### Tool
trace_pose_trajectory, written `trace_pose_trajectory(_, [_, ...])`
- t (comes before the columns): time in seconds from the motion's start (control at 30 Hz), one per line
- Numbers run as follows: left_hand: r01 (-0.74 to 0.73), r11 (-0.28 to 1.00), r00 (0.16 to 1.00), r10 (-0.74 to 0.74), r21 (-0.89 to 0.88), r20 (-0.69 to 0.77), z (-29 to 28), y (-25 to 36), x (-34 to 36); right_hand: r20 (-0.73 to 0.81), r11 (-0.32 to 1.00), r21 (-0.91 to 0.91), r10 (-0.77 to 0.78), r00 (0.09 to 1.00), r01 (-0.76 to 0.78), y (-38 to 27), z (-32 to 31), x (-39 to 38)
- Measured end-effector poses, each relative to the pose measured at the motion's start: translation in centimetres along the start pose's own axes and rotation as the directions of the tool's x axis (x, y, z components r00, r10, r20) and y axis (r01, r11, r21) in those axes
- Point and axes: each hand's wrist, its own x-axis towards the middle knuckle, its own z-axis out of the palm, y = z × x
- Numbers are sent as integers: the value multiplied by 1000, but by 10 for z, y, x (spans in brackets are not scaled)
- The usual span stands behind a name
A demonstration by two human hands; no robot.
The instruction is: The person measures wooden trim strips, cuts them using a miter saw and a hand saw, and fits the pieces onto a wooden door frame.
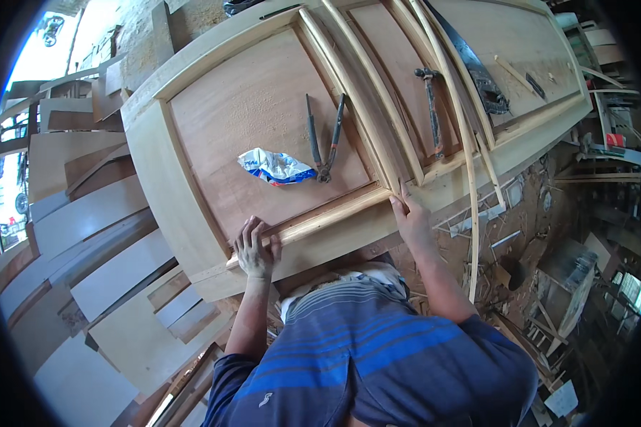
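A panelled wooden door (157,164) lies before me with pale moulding strips along its panels. My left hand (256,249) rests with fingers apart over the left end of the lower moulding (313,219). My right hand (409,213) has its fingers closed on the moulding's right corner, where an upright strip meets it. In the left panel lie long-handled pincers (323,171) and a crumpled white-and-blue packet (271,164). A hammer (430,107) lies farther right, and a handsaw (481,82) beyond it. Long loose strips (471,235) cross the door and hang over its near edge.
Stacked board offcuts (100,228) crowd the left side. Scrap wood and debris (513,220) cover the ground at the right, with a box-like wooden piece (563,285). Small sticks and a dark tool (534,85) lie on the far right panel.
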Motion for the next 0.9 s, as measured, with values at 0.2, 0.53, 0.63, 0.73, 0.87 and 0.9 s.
trace_pose_trajectory(0.2, [2,1000,1000,-2,-14,-20,-16,8,-11,49,999,-39,19,999,-17,4,-2,-11])
trace_pose_trajectory(0.53, [3,995,992,-15,-97,-126,-17,5,-15,-86,999,-12,-53,995,52,-10,-1,-42])
trace_pose_trajectory(0.63, [4,985,995,-22,-172,-101,-19,-2,-21,6,998,-58,1,1000,0,-23,9,-83])
trace_pose_trajectory(0.73, [-37,953,996,11,-301,-90,-30,-13,-32,-42,975,122,-184,982,188,-52,30,-146])
trace_pose_trajectory(0.87, [124,586,991,-112,-801,72,-65,-23,-59,74,964,96,-257,964,249,-56,73,-228])
trace_pose_trajectory(0.9, [116,577,991,-119,-808,57,-79,-22,-69,132,976,112,-201,971,187,-49,89,-251])
